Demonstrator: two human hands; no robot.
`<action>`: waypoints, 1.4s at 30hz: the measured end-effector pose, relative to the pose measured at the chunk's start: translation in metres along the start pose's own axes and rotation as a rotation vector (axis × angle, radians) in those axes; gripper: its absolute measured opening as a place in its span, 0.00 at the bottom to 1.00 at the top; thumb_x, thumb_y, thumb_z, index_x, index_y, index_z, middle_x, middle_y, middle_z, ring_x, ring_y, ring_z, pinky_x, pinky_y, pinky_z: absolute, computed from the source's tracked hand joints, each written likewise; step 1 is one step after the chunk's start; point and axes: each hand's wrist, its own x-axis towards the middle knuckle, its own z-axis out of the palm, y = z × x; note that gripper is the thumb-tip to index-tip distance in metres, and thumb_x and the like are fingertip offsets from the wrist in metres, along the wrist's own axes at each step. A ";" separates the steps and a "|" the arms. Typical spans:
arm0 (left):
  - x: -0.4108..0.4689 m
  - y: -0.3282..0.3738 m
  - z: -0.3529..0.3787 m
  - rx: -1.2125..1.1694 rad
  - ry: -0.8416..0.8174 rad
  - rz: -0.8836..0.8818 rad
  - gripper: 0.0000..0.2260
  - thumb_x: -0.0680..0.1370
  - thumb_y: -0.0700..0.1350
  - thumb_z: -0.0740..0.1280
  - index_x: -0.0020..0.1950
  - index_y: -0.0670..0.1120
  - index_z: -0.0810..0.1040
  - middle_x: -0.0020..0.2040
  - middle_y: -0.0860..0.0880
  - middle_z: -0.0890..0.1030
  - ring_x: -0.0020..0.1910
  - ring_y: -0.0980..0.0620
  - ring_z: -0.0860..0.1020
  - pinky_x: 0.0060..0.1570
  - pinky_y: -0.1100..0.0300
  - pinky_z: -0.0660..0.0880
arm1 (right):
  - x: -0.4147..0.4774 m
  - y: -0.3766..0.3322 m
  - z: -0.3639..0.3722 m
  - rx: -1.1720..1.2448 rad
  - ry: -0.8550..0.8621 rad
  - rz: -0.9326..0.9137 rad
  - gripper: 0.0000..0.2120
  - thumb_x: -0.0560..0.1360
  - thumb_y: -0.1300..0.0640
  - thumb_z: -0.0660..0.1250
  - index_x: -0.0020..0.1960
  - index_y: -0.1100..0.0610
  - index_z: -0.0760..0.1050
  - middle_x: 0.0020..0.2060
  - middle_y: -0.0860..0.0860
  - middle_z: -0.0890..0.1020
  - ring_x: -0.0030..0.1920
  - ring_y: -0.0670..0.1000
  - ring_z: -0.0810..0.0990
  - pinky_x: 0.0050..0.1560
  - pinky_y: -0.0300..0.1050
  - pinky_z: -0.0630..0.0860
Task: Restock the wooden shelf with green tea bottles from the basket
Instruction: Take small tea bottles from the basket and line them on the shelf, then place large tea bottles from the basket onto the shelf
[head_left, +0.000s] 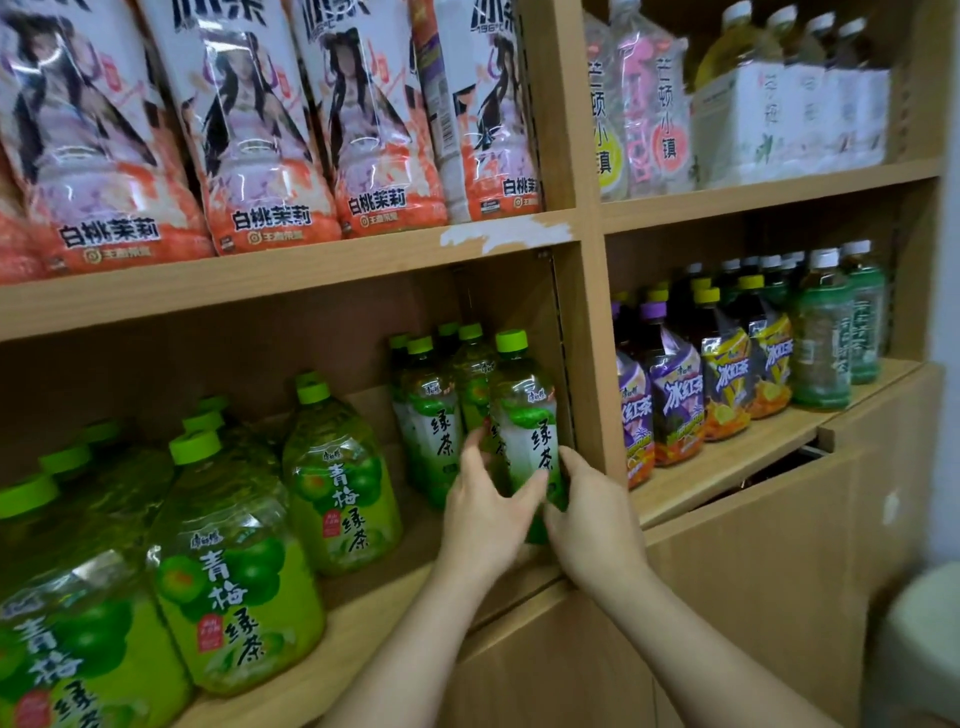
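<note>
A green tea bottle (525, 415) with a green cap stands upright at the front right corner of the wooden shelf (363, 618), against the upright divider. My left hand (485, 519) wraps its lower left side, thumb across the label. My right hand (592, 519) grips the bottle's lower right side. Several more green tea bottles (434, 410) stand packed behind and to its left. The basket is out of view.
Large green plum tea bottles (340, 478) fill the left of the same shelf. White peach jasmine bottles (260, 130) line the shelf above. Iced tea bottles (722, 374) stand in the right bay. A cabinet (753, 597) sits below.
</note>
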 end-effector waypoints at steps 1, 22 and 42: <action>0.000 -0.001 0.007 0.005 -0.029 -0.036 0.35 0.72 0.53 0.72 0.74 0.49 0.60 0.64 0.49 0.75 0.64 0.50 0.73 0.61 0.58 0.70 | -0.006 0.003 -0.002 0.014 -0.002 -0.035 0.30 0.76 0.58 0.66 0.75 0.52 0.61 0.66 0.50 0.75 0.65 0.53 0.74 0.64 0.48 0.72; 0.014 0.019 0.015 0.171 0.148 -0.137 0.23 0.75 0.48 0.70 0.68 0.46 0.69 0.62 0.45 0.77 0.61 0.43 0.75 0.57 0.52 0.73 | -0.067 0.071 -0.104 0.132 -0.205 -0.084 0.12 0.73 0.60 0.69 0.52 0.45 0.78 0.43 0.45 0.84 0.45 0.42 0.82 0.51 0.38 0.76; -0.324 0.225 0.231 -0.357 -0.709 0.699 0.12 0.73 0.34 0.65 0.42 0.49 0.83 0.40 0.59 0.81 0.43 0.63 0.78 0.47 0.69 0.72 | -0.346 0.229 -0.459 -0.471 -0.025 0.491 0.05 0.75 0.55 0.68 0.49 0.49 0.82 0.38 0.42 0.82 0.37 0.37 0.79 0.39 0.31 0.72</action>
